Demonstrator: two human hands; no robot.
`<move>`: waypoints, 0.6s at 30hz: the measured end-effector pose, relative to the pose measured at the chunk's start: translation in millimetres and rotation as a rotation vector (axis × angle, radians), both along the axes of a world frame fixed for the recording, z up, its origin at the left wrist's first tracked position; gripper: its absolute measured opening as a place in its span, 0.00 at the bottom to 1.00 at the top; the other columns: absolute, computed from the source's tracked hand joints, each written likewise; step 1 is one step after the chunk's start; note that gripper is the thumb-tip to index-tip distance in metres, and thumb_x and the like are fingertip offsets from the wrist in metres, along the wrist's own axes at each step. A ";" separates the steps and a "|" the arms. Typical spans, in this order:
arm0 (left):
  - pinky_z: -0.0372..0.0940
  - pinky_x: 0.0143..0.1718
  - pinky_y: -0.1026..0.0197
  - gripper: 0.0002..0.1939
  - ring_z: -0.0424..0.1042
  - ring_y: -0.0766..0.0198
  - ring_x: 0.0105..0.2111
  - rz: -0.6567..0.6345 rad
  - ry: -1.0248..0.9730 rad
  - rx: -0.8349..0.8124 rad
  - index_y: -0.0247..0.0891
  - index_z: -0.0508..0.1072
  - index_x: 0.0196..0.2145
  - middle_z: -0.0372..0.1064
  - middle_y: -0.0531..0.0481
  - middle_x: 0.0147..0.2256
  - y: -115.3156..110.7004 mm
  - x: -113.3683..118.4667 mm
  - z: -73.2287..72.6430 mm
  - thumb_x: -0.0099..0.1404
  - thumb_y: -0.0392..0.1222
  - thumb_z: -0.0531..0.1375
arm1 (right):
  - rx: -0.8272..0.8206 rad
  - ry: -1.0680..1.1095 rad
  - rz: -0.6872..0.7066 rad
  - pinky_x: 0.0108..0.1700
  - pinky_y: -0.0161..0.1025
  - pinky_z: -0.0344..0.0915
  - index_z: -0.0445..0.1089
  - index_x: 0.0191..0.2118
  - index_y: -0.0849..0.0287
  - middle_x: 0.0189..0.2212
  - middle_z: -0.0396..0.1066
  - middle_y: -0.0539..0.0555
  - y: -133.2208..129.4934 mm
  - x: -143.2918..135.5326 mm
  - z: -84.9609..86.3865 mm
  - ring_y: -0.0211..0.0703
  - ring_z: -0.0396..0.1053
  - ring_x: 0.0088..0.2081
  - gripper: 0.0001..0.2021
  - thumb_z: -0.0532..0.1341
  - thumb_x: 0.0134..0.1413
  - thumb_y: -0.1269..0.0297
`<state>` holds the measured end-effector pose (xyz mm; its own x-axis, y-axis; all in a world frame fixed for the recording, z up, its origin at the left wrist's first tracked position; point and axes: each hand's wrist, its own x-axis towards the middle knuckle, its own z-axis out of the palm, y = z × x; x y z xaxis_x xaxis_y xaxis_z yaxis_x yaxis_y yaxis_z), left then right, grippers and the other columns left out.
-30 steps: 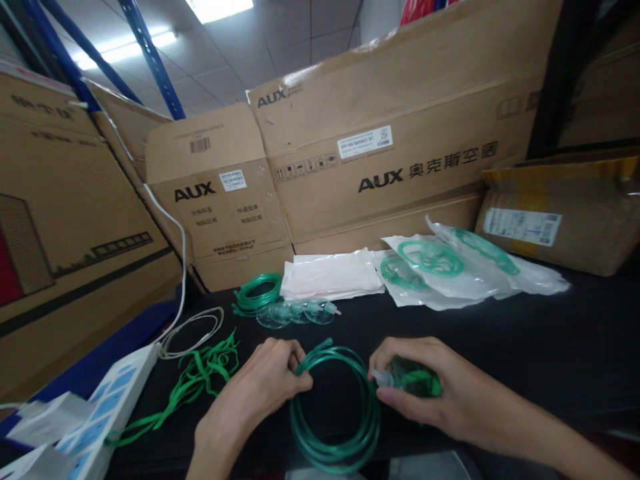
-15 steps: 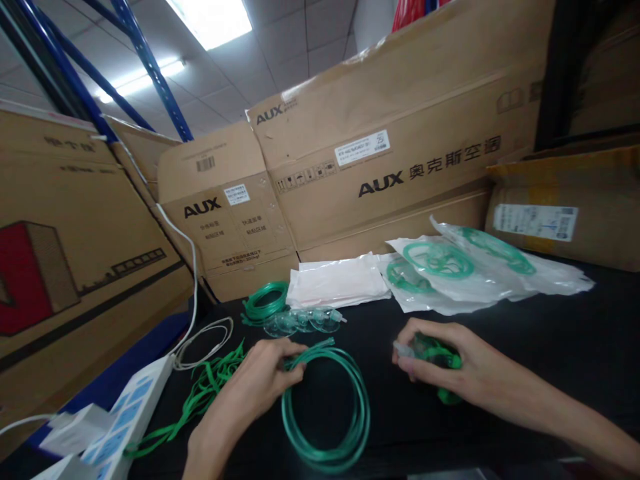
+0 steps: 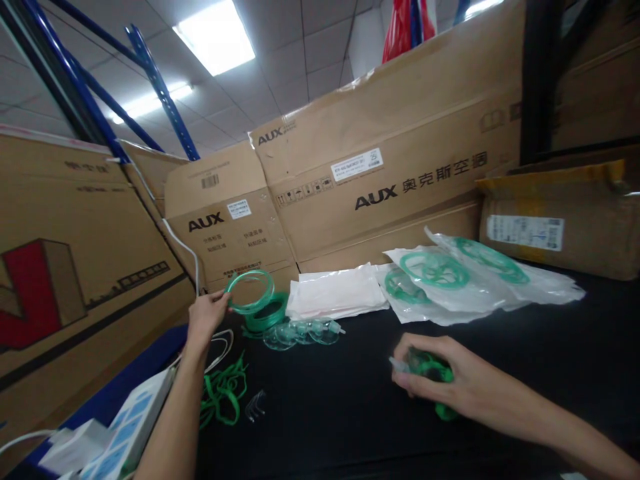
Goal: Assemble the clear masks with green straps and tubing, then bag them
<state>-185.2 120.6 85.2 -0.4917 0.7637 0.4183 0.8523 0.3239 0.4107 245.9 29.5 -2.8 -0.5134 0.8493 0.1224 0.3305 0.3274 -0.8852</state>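
Note:
My left hand [image 3: 209, 315] pinches the edge of a coil of green tubing [image 3: 254, 309], which is raised over another green coil [image 3: 260, 325] on the black tabletop. At the right, my right hand [image 3: 433, 373] is closed around a clear mask [image 3: 416, 361] with a bright green strap [image 3: 443, 375]; a whitish connector sticks out past the fingertips. Much of this mask is hidden by the hand. Several clear masks [image 3: 303, 332] lie in an overlapping row between the hands. Below the left hand's coil is a tangle of green straps [image 3: 224, 390].
White pouches [image 3: 337, 293] lie stacked at the back. To their right are bags with packed green tubing [image 3: 440, 270]. Small clear curved pieces [image 3: 255, 405] lie near the straps. A power strip [image 3: 135, 420] runs along the left. Cardboard boxes [image 3: 395, 173] wall the back.
My left hand has carried the tubing coil up and left, from the front of the table to above the rear coil. My right hand has barely moved, keeping hold of the mask.

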 end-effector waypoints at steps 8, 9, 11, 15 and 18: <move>0.70 0.45 0.50 0.22 0.78 0.53 0.40 -0.004 0.016 -0.338 0.33 0.77 0.41 0.78 0.43 0.36 28.1 -2.2 -42.5 0.69 0.57 0.58 | 0.150 -0.188 -0.008 0.41 0.37 0.67 0.73 0.40 0.54 0.36 0.74 0.51 -4.2 -12.7 2.2 0.44 0.71 0.39 0.14 0.62 0.60 0.48; 0.69 0.46 0.49 0.24 0.78 0.48 0.42 -0.012 0.040 -0.321 0.32 0.78 0.42 0.79 0.39 0.36 23.5 -0.6 -40.6 0.68 0.58 0.58 | 0.210 -0.214 -0.005 0.43 0.38 0.68 0.73 0.42 0.53 0.38 0.75 0.51 -2.9 -16.1 -1.4 0.45 0.73 0.42 0.14 0.62 0.60 0.49; 0.66 0.49 0.48 0.30 0.74 0.39 0.51 -0.032 0.094 -0.253 0.29 0.77 0.49 0.79 0.32 0.41 10.6 7.4 -31.7 0.66 0.60 0.56 | 0.404 -0.274 -0.006 0.48 0.40 0.70 0.73 0.48 0.52 0.46 0.75 0.54 1.8 -26.0 -12.3 0.48 0.73 0.48 0.15 0.64 0.60 0.51; 0.65 0.52 0.49 0.36 0.74 0.42 0.52 -0.137 0.154 -0.110 0.36 0.70 0.61 0.78 0.37 0.48 -25.8 45.2 -5.1 0.67 0.64 0.51 | 0.918 -0.431 -0.097 0.59 0.54 0.65 0.68 0.58 0.53 0.55 0.71 0.60 14.1 -52.9 -38.1 0.56 0.69 0.56 0.24 0.68 0.57 0.59; 0.68 0.47 0.52 0.27 0.79 0.51 0.38 -0.325 0.146 0.082 0.43 0.78 0.51 0.78 0.44 0.49 -54.0 85.7 6.7 0.67 0.63 0.54 | 1.108 -0.475 -0.099 0.58 0.61 0.65 0.67 0.60 0.56 0.55 0.71 0.62 13.5 -67.7 -42.1 0.61 0.68 0.57 0.30 0.68 0.54 0.48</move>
<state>-99.5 66.6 91.9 -0.1597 0.8315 0.5322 0.9569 -0.0021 0.2904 178.2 43.1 -44.9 -0.6432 0.4412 0.6258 0.6133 0.7861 0.0762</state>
